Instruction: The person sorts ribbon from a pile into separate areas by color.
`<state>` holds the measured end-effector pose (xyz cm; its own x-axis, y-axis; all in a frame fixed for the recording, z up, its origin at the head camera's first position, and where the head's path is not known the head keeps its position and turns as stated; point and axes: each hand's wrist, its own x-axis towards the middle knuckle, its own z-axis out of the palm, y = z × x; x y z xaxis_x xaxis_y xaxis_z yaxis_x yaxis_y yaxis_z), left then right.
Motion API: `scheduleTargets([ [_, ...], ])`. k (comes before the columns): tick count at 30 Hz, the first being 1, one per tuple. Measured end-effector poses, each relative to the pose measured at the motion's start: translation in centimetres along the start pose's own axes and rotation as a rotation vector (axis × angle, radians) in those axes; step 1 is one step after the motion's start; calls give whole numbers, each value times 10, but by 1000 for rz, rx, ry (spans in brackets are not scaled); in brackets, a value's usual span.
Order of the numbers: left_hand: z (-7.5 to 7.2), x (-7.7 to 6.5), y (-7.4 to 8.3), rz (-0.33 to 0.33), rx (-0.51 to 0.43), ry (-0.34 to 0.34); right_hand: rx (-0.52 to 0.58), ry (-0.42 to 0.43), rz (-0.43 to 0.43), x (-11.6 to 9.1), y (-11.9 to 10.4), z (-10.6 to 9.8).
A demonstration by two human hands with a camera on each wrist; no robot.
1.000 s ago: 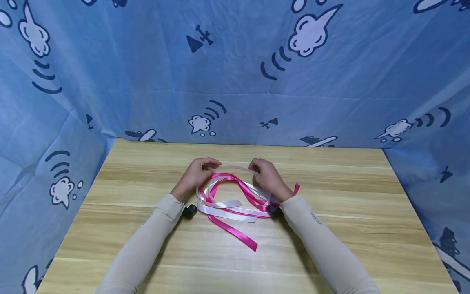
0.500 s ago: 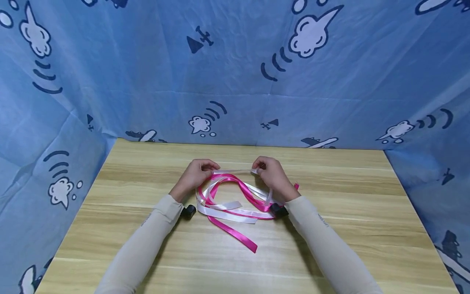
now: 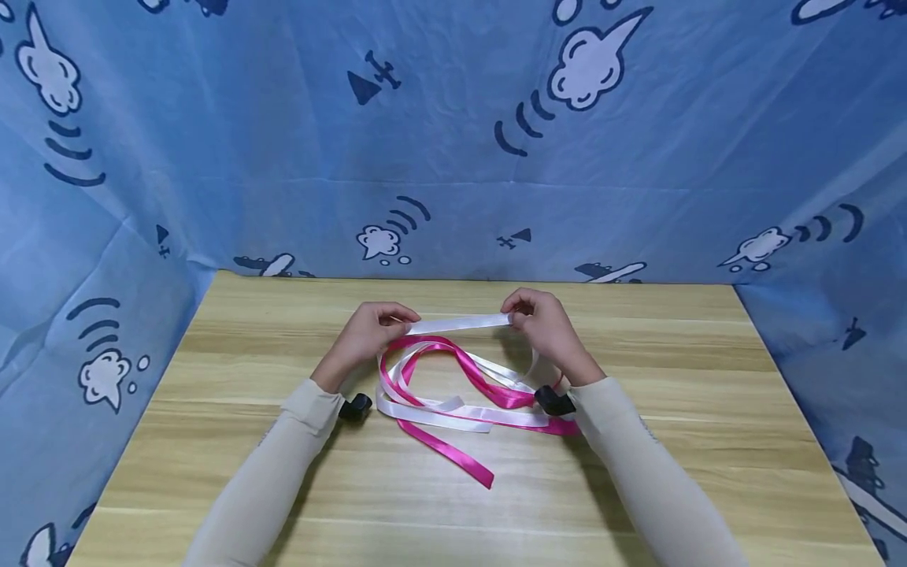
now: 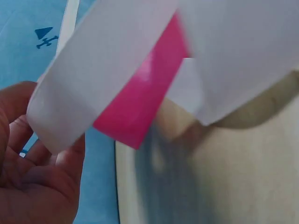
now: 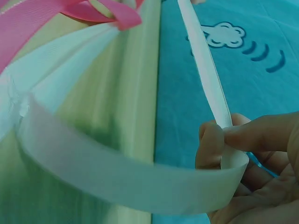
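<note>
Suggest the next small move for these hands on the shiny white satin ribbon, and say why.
Perhaps slide the right hand outward along the shiny white satin ribbon: it runs straight to the left hand, but beyond the right hand it curves loosely down toward the wood-grain table.

- back and sides are covered in wrinkly blue fabric (image 3: 298, 150), cartoon clouds (image 3: 586, 69) printed on it
- wood-grain tabletop (image 3: 425, 535) is lit kinda shiny up front

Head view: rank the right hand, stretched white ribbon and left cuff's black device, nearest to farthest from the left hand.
1. Stretched white ribbon, held in the left hand.
2. Black device, beside the left cuff.
3. Right hand, across at the right.
</note>
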<state>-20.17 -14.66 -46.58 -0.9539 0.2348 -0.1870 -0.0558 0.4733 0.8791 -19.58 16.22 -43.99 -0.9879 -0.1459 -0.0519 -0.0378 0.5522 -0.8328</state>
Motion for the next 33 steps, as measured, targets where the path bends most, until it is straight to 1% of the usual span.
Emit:
scheduleTargets([
  [5,-5,-4,7,53,-27,-21,17,19,14,-3,-3,-11],
  [9,-8,-8,14,81,-47,-25,30,30,15,-6,-8,-19],
  [12,-10,-11,20,89,-61,-26,39,33,20,-8,-10,-25],
  [16,-13,-14,24,83,-91,-25,62,42,19,-11,-9,-32],
  [24,-19,-18,24,108,-165,-20,122,72,8,-13,-4,-45],
  [29,-25,-23,24,110,-192,7,145,94,10,-16,-1,-51],
  [33,-30,-26,23,108,-208,27,142,121,6,-19,1,-58],
])
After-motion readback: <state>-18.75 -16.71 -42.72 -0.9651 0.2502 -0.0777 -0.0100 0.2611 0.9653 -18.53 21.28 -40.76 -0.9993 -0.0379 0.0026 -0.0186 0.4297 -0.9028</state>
